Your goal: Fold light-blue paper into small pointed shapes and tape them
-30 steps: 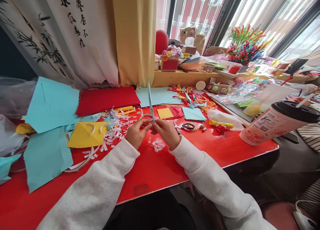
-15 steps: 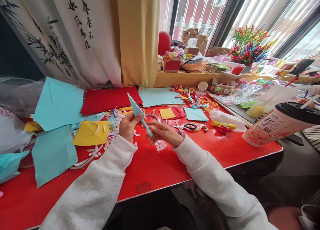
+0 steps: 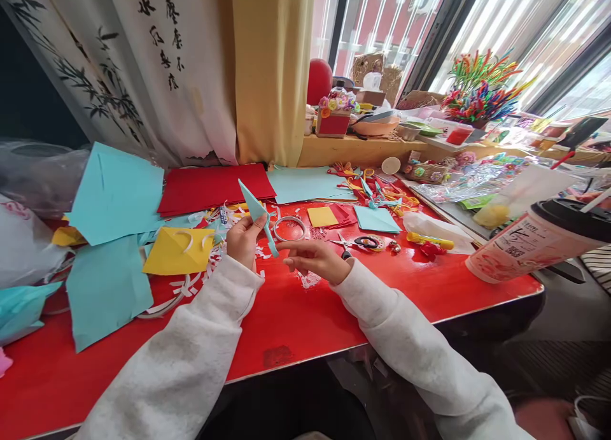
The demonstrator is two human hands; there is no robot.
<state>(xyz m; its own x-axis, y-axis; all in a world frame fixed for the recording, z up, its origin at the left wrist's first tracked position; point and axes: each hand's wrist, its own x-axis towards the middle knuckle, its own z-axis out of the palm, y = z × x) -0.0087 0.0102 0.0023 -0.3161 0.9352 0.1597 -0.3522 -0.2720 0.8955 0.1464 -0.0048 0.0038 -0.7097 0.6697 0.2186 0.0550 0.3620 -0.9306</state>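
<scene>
A folded light blue paper piece [image 3: 255, 203] rises slanted from my left hand [image 3: 243, 241], whose thumb and fingers pinch its lower part. It is pointed at the top and has a narrow bent tail at the bottom. My right hand [image 3: 317, 260] hovers just right of that tail, its index finger stretched toward it and the thumb lower down, apart. Whether the index fingertip touches the paper I cannot tell. Behind the hands a roll of tape [image 3: 289, 220] lies on the red table [image 3: 305, 325]. Scissors [image 3: 365, 242] rest to the right of it.
On the left are blue sheets [image 3: 117, 195], a yellow folded paper [image 3: 176, 252] and white paper scraps. Red sheets [image 3: 214, 188] lie at the back. Yellow squares [image 3: 322, 216], blue squares [image 3: 377, 219] and a glue stick [image 3: 429, 241] sit right of centre. A drink cup [image 3: 525, 246] stands near the right edge.
My right fingers have let go of the paper's tail and sit slightly right of it. The paper has shifted a little left in my left hand. The view has turned slightly.
</scene>
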